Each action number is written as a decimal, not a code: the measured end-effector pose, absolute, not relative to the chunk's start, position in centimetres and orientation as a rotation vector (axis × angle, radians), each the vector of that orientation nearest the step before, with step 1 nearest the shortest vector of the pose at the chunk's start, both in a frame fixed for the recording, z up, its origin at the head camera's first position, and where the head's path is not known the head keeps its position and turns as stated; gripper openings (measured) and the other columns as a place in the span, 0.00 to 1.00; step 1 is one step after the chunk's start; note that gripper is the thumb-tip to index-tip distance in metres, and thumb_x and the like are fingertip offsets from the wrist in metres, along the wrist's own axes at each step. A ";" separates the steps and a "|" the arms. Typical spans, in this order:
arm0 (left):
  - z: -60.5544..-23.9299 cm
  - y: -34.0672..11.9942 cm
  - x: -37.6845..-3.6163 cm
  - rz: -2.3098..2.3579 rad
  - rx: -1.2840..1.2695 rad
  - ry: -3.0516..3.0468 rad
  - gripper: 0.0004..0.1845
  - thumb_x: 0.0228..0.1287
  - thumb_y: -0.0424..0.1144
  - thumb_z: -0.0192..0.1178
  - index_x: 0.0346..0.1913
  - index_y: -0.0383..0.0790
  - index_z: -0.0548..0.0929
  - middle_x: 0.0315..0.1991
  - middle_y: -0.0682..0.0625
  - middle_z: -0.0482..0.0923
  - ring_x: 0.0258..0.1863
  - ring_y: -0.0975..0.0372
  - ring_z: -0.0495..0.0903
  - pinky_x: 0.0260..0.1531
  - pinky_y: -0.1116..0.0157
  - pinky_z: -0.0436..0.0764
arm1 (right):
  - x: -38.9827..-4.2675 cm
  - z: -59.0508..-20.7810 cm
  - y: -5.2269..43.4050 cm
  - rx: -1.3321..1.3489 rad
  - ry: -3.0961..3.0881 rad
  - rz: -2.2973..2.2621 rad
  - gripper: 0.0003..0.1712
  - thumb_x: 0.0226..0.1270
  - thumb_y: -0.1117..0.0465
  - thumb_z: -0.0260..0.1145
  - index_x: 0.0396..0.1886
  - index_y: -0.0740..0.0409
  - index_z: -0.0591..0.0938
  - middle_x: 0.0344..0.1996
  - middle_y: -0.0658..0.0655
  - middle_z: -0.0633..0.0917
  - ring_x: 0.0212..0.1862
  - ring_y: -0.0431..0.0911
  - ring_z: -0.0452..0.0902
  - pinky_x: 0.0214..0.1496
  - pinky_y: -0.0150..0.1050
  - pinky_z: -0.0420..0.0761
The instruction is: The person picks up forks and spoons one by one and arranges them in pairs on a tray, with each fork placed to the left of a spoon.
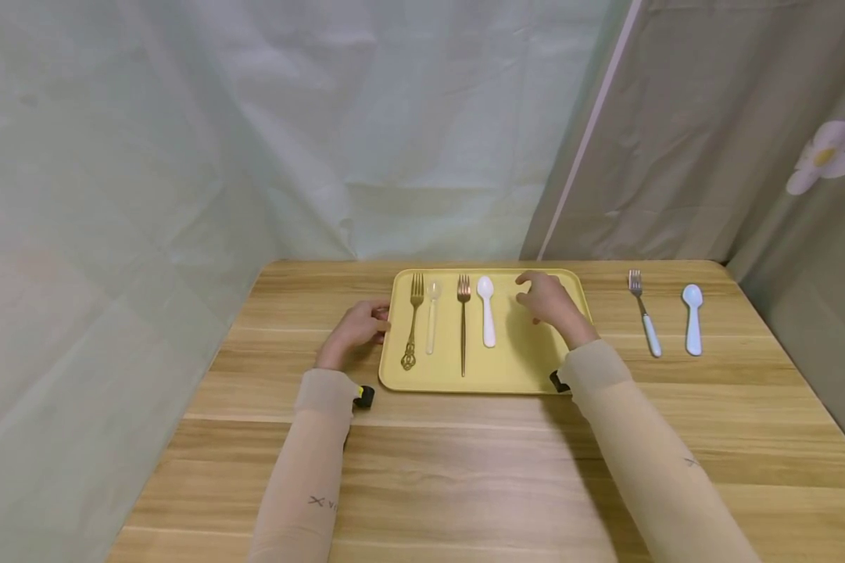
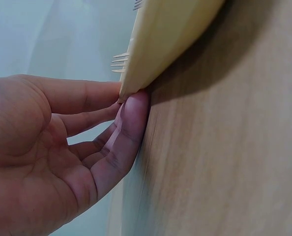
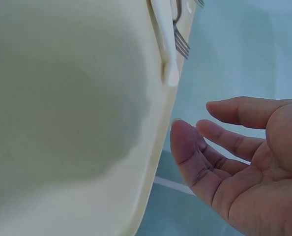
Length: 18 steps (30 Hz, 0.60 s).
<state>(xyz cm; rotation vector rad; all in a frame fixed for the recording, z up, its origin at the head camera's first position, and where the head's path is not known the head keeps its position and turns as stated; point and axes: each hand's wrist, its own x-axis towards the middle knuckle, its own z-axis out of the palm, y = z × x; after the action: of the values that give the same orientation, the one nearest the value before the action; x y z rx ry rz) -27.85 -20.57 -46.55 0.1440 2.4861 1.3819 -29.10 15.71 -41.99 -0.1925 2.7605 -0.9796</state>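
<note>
At the left edge of a yellow tray (image 1: 506,371), my left hand (image 1: 357,324) pinches the rim. The left wrist view shows the thumb on top and fingertips (image 2: 135,105) beneath. On the tray, from left to right, lie an ornate bronze-coloured fork (image 1: 413,320), a clear plastic spoon (image 1: 432,317), a slim copper-coloured fork (image 1: 463,313) and a white spoon (image 1: 488,313). My right hand (image 1: 547,299) hovers over the tray's right part, right of the white spoon, thumb and fingers apart with nothing between them.
Right of the tray, a fork with a light blue handle (image 1: 651,336) and a light blue spoon (image 1: 692,320) lie on the wooden table (image 1: 450,469). Curtains (image 1: 422,141) hang behind the table and at its sides.
</note>
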 end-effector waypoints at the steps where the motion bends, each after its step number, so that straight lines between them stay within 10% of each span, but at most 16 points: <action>1: -46.5 -20.6 -27.8 1.382 0.145 2.485 0.30 0.72 0.23 0.56 0.75 0.27 0.68 0.46 0.37 0.77 0.36 0.59 0.80 0.35 0.66 0.86 | -29.1 -41.9 15.9 -0.196 2.764 -0.983 0.27 0.77 0.64 0.55 0.72 0.68 0.71 0.29 0.60 0.79 0.23 0.54 0.82 0.26 0.37 0.75; 18: -46.8 -20.6 -27.9 1.381 0.168 2.507 0.30 0.71 0.24 0.55 0.74 0.26 0.68 0.46 0.37 0.77 0.35 0.59 0.80 0.33 0.68 0.85 | -28.3 -40.8 20.9 -0.282 2.752 -1.102 0.27 0.80 0.63 0.55 0.74 0.69 0.69 0.44 0.73 0.79 0.22 0.46 0.71 0.30 0.48 0.82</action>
<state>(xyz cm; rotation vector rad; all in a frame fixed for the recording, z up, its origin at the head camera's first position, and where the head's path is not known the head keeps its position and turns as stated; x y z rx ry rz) -27.93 -20.57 -46.76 0.1680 2.5070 1.3809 -28.28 20.86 -40.84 -0.2825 2.7516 -1.1017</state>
